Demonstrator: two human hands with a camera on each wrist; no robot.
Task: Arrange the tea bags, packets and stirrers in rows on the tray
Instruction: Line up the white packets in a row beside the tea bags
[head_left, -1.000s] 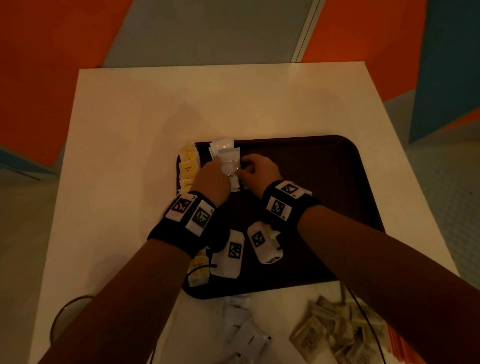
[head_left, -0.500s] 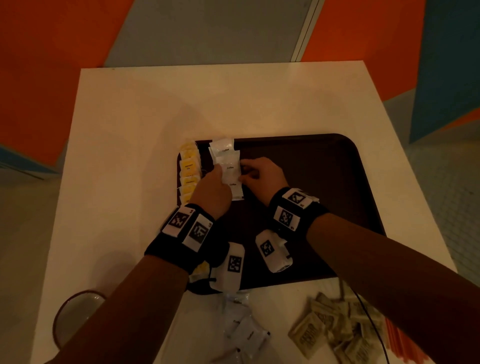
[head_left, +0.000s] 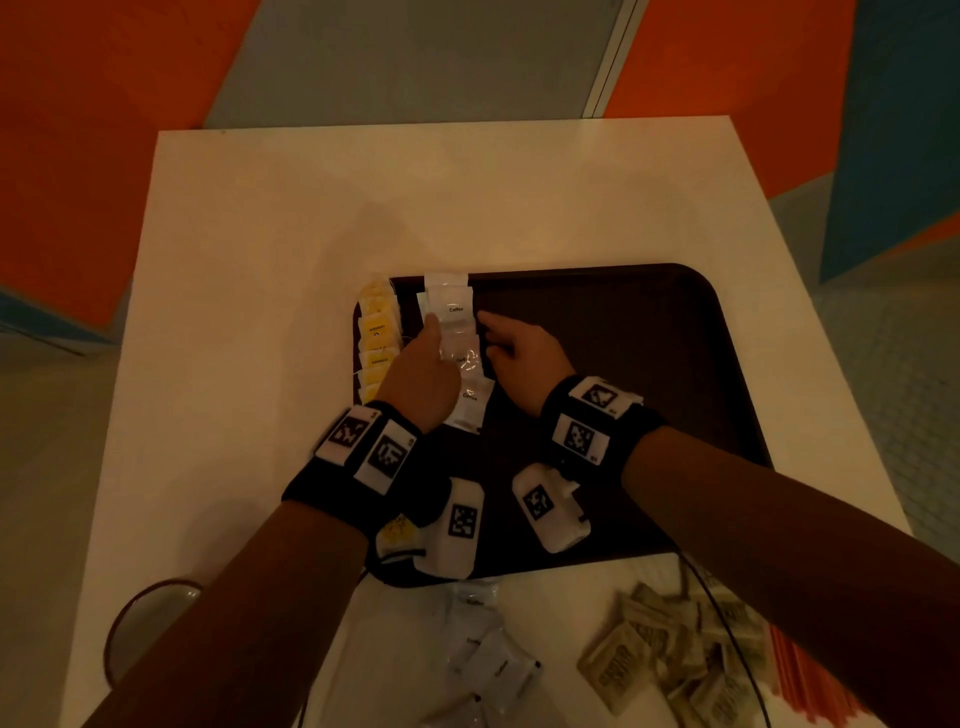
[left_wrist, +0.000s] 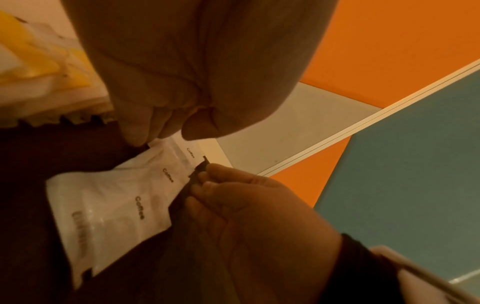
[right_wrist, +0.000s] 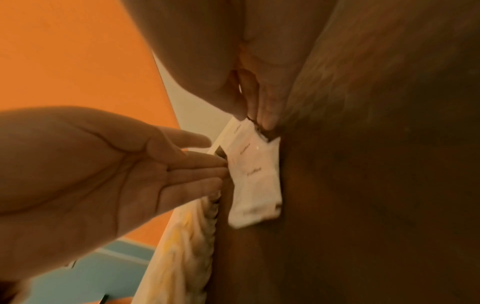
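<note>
Loose "Coffee" packets (head_left: 480, 654) lie on the table (head_left: 260, 260) nearest; on the tray (head_left: 649, 332), a "Coffee" packet row (head_left: 460, 353) runs lengthwise away, straight-fingered left hand (head_left: 421, 374) and relaxed right hand (head_left: 519, 348) flanking, touching it.

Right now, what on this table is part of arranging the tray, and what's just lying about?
Part of the job:
tray
yellow tea bags
white coffee packets in a row
loose white packets
brown packets
orange stirrers
left hand
right hand

Lying about:
round dish at the table's near left edge
</note>
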